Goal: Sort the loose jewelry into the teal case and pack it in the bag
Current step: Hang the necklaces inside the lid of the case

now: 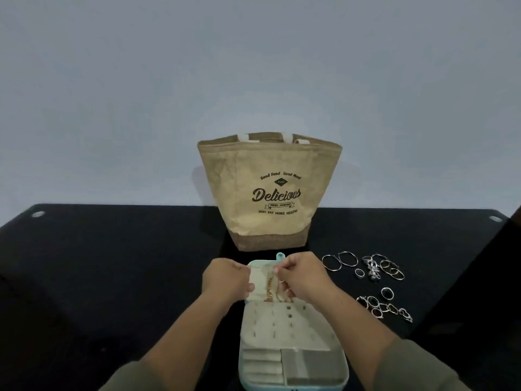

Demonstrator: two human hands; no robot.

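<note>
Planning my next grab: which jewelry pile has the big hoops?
The far pile, nearer the bag: two large hoops at its left. The near pile has only rings.

The bag (269,193) is looking like matt, creased kraft paper, and its lower band (270,241) is appearing rougher, like woven fibre. The desk (112,277) is shining black and smooth, like glass. The teal case (241,371) is showing a smooth shell and a pale, matt cloth lining (282,325). The rings (375,268) are gleaming as silvery metal, the chain (270,289) as golden metal.
</note>
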